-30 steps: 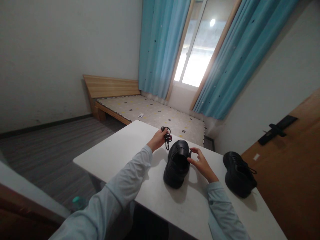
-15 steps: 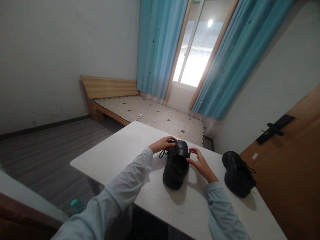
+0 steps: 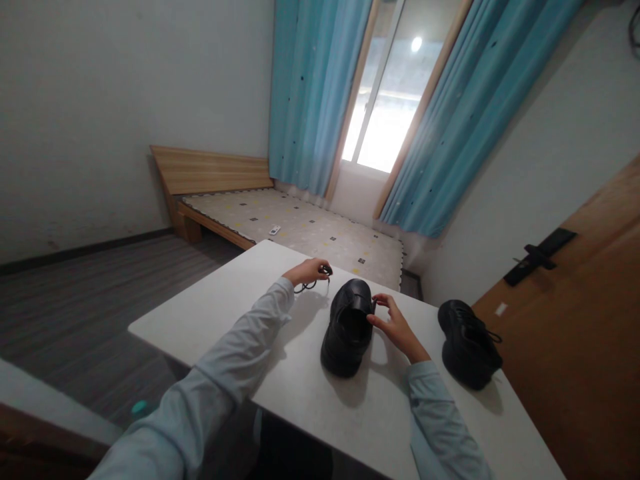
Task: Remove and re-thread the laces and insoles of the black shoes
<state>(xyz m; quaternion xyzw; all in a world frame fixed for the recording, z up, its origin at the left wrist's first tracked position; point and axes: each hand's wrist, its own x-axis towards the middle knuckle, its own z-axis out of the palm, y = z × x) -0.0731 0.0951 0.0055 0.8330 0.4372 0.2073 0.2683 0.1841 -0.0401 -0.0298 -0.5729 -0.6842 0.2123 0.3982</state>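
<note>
A black shoe [image 3: 345, 340] stands on the white table in front of me, its heel towards me and its toe pointing away. My left hand [image 3: 309, 271] is raised left of the shoe, fingers closed on a dark shoelace [image 3: 306, 287] that dangles in loops over the tabletop. No lace shows between this hand and the shoe. On the other side, my right hand [image 3: 395, 325] grips the right edge of the shoe's opening between thumb and fingers. A second black shoe [image 3: 470, 347], with a lace loop sticking out, sits farther right.
The white table [image 3: 210, 320] has its far edge near a bed [image 3: 295, 217] with a small white remote-like object [image 3: 275, 230] on it. A wooden door [image 3: 565, 333] with a black handle is at the right. Blue curtains [image 3: 315, 93] flank the window.
My left hand has moved left and slightly up, away from the shoe, carrying the shoelace with it. My right hand stays at the shoe's edge. The view has shifted slightly.
</note>
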